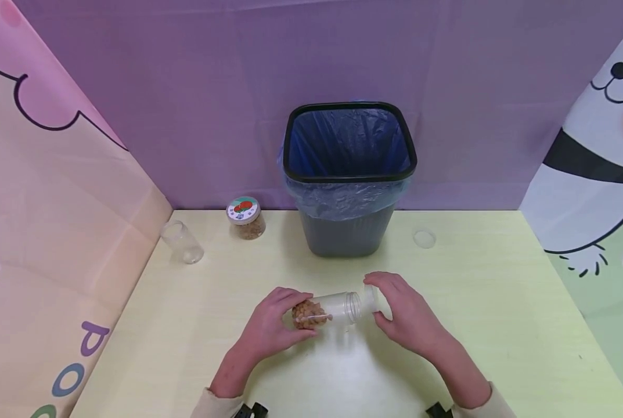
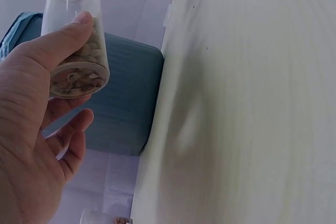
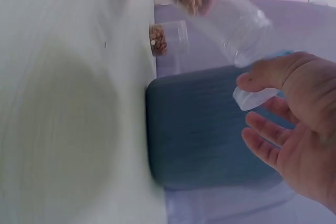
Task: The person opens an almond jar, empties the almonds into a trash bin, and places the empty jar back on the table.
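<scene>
My left hand [image 1: 269, 325] grips the base end of a clear plastic jar [image 1: 337, 307], with thumb and fingers on opposite sides. The jar is tipped on its side above the table, its mouth to the right. Brown nut-like pieces [image 1: 308, 315] are gathered at its base end. My right hand [image 1: 410, 313] pinches a translucent lid [image 3: 251, 99] between thumb and fingers. This lid is just off the jar's threaded mouth, with a small gap visible in the right wrist view.
Behind the hands stands a grey bin [image 1: 345, 235] with a blue liner. To its left is a lidded jar [image 1: 251, 228] of brown pieces, then a clear jar [image 1: 182, 242] lying near the table's left edge. A clear round lid [image 1: 424, 238] lies to the bin's right.
</scene>
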`<control>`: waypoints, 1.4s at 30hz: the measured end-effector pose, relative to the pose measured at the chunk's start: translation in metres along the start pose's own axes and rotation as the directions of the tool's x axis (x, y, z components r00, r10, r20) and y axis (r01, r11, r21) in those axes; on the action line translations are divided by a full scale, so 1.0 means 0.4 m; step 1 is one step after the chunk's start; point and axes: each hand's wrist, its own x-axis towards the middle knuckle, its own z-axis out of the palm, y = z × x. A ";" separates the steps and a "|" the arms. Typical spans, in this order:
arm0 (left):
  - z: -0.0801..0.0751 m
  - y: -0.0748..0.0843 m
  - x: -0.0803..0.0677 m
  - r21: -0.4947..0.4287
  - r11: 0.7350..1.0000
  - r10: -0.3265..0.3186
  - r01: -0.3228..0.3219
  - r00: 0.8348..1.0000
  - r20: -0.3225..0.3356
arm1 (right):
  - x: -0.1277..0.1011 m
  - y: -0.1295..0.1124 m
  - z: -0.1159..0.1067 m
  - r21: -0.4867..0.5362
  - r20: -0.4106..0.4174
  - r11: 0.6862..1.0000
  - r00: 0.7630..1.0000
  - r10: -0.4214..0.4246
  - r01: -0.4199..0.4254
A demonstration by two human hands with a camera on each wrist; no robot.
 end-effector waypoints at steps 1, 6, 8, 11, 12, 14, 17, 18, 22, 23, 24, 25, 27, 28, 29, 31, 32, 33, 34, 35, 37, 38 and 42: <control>0.000 -0.001 -0.001 -0.003 1.000 -0.003 0.003 1.000 0.000 | -0.001 0.006 0.000 0.016 -0.006 1.000 1.000 0.012 -0.012; -0.001 -0.003 -0.003 -0.008 1.000 -0.022 0.022 1.000 0.005 | -0.007 0.053 -0.002 0.115 -0.024 0.989 0.995 0.096 -0.093; 0.000 -0.003 -0.004 -0.009 1.000 -0.029 0.029 1.000 0.010 | -0.011 0.074 -0.004 0.151 -0.025 0.980 0.990 0.138 -0.132; 0.001 -0.003 -0.004 -0.012 1.000 -0.028 0.028 1.000 0.012 | -0.018 0.103 -0.012 0.167 -0.014 0.966 0.979 0.202 -0.197; 0.001 -0.003 -0.004 -0.012 1.000 -0.025 0.025 1.000 0.011 | -0.021 0.112 -0.016 0.167 -0.012 0.962 0.975 0.222 -0.217; 0.001 -0.005 -0.004 -0.013 1.000 -0.010 0.010 1.000 0.007 | -0.024 0.124 -0.024 0.171 -0.007 0.952 0.966 0.259 -0.254; 0.000 -0.008 -0.005 -0.010 1.000 0.010 -0.010 1.000 -0.003 | -0.030 0.142 -0.037 0.195 -0.012 0.939 0.956 0.293 -0.285; 0.000 -0.009 -0.006 -0.009 1.000 0.016 -0.017 1.000 -0.005 | -0.033 0.148 -0.040 0.197 -0.018 0.936 0.954 0.299 -0.290; 0.000 -0.013 -0.010 -0.003 0.999 0.034 -0.034 0.999 -0.009 | -0.042 0.180 -0.057 0.189 -0.049 0.932 0.945 0.323 -0.308; 0.000 -0.014 -0.011 -0.001 0.999 0.036 -0.036 0.999 -0.009 | -0.043 0.189 -0.061 0.185 -0.058 0.932 0.943 0.328 -0.313; -0.001 -0.014 -0.012 0.000 0.999 0.036 -0.036 0.999 -0.009 | -0.043 0.198 -0.065 0.183 -0.064 0.929 0.940 0.336 -0.320; -0.001 -0.014 -0.013 0.001 0.999 0.035 -0.035 0.999 -0.009 | -0.042 0.206 -0.070 0.182 -0.066 0.927 0.937 0.343 -0.327; -0.001 -0.015 -0.015 0.006 0.999 0.032 -0.032 0.999 -0.011 | -0.040 0.223 -0.079 0.174 -0.069 0.924 0.932 0.356 -0.340; -0.001 -0.014 -0.013 0.007 0.999 0.032 -0.031 0.999 -0.011 | -0.039 0.233 -0.086 0.173 -0.075 0.923 0.930 0.360 -0.344; -0.001 -0.013 -0.010 0.008 0.999 0.033 -0.033 0.999 -0.010 | -0.039 0.244 -0.093 0.169 -0.081 0.922 0.928 0.364 -0.348; 0.000 -0.012 -0.006 0.014 0.999 0.034 -0.033 0.999 -0.006 | -0.039 0.265 -0.105 0.159 -0.086 0.919 0.922 0.377 -0.361; 0.001 -0.012 -0.004 0.017 0.999 0.033 -0.033 0.999 -0.004 | -0.040 0.276 -0.111 0.158 -0.088 0.916 0.918 0.386 -0.369; 0.001 -0.011 -0.003 0.019 0.999 0.032 -0.032 0.999 -0.001 | -0.042 0.286 -0.115 0.157 -0.087 0.911 0.914 0.397 -0.381; 0.002 -0.011 -0.002 0.021 0.999 0.030 -0.030 1.000 0.002 | -0.043 0.295 -0.120 0.157 -0.089 0.908 0.910 0.406 -0.389; 0.003 -0.011 -0.001 0.021 0.999 0.028 -0.028 1.000 0.005 | -0.043 0.305 -0.123 0.156 -0.091 0.904 0.905 0.415 -0.398; 0.003 -0.009 -0.002 0.013 1.000 0.022 -0.022 1.000 0.005 | -0.043 0.322 -0.127 0.145 -0.106 0.901 0.899 0.425 -0.409; 0.004 -0.009 -0.003 0.012 1.000 0.019 -0.019 1.000 0.004 | -0.041 0.330 -0.128 0.134 -0.126 0.901 0.895 0.429 -0.413; 0.004 -0.007 -0.010 0.005 1.000 0.003 -0.003 1.000 0.010 | -0.035 0.362 -0.133 0.086 -0.238 0.888 0.856 0.459 -0.452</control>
